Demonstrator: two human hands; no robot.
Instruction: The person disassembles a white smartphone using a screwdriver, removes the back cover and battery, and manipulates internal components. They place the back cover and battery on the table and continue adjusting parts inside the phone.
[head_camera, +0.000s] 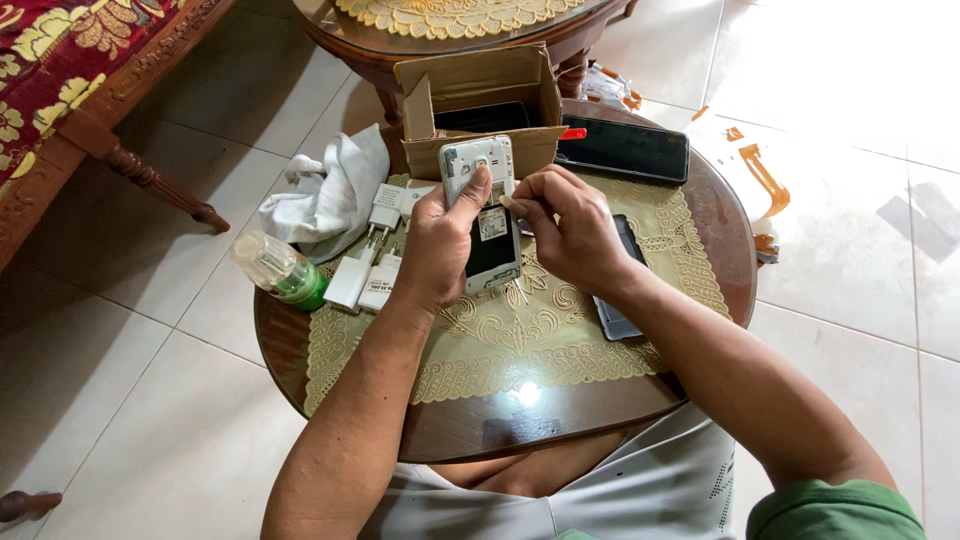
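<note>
A round wooden table (715, 215) with a lace mat stands on a tiled floor. At centre frame the left hand (437, 245) grips a white phone (483, 215), back open; the right hand (570, 225) pinches a small tool (508, 202) against it. A cardboard box (480, 105) sits behind, chargers (365, 270) and a bottle (280, 268) left.

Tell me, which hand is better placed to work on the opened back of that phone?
The right hand, probably: its fingertips pinch a small tool at the phone, whose back cover is off, while the left hand is busy gripping the phone.
</note>
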